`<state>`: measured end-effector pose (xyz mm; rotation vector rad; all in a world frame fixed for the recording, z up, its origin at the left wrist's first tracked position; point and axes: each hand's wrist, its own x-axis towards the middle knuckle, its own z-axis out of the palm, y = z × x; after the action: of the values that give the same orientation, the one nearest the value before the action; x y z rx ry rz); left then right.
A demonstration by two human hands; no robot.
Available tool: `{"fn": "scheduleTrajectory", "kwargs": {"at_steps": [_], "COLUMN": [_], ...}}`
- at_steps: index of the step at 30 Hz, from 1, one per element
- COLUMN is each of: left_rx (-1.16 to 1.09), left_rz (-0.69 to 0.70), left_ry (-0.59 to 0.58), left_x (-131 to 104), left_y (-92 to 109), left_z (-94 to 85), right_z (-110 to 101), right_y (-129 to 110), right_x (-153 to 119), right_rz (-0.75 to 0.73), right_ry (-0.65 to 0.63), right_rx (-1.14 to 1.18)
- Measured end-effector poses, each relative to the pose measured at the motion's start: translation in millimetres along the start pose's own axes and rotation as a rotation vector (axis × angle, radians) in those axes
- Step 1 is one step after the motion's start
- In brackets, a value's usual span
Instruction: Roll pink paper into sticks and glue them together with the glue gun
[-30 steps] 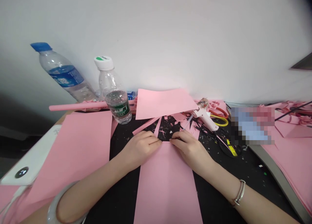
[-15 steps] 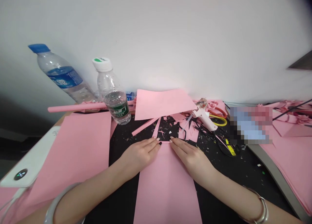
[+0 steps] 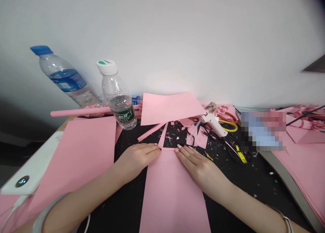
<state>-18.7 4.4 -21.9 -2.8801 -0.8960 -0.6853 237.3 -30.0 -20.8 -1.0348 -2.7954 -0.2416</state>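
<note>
A long sheet of pink paper (image 3: pixel 175 192) lies lengthwise before me, its far edge turned into a narrow roll (image 3: pixel 169 148). At the roll's left end is my left hand (image 3: pixel 139 158), fingers together and closed on the paper's edge. My right hand (image 3: pixel 200 165) rests on the right end, fingers stretched out over the paper, thumb hidden. Beyond the fingertips lie a thin pink paper strip (image 3: pixel 164 135) and small cut scraps. A white glue gun (image 3: pixel 214 124) lies behind my right hand, its nozzle towards the scraps.
A water bottle (image 3: pixel 123 111) and a blue-capped bottle (image 3: pixel 67 77) stand at the back left. Pink sheets (image 3: pixel 91 152) and a white power bank (image 3: pixel 38 165) lie left. Yellow-handled scissors (image 3: pixel 230 125), black cable and a blurred-out phone-like object (image 3: pixel 262 131) are right. A wall bounds the back.
My left hand has shifted slightly left, out to the end of the roll. My right fingers have spread a little, still at the rolled edge.
</note>
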Motion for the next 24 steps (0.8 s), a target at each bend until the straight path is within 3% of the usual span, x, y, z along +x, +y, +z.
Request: {"fn": "scheduleTrajectory", "kwargs": {"at_steps": [9,16,20,24], "left_rx": [-0.087,-0.517,-0.645,-0.63], "left_rz": [-0.059,-0.388,-0.562,-0.485], "left_ry": [0.016,-0.063,-0.111,-0.122], "left_x": [7,23,31,29], "left_y": [-1,-9,-13,-14], "left_z": [-2.9,-3.4,-5.3,-4.9], "right_z": [0,1,0,-1], "right_y": [-1,-1,-1,-2], "right_x": [0,0,0,1], "right_rz": [0.015,0.016,0.02,0.019], "right_ry": [0.004,0.004,0.009,0.02], "right_rx": [-0.004,-0.005,-0.006,-0.001]}}
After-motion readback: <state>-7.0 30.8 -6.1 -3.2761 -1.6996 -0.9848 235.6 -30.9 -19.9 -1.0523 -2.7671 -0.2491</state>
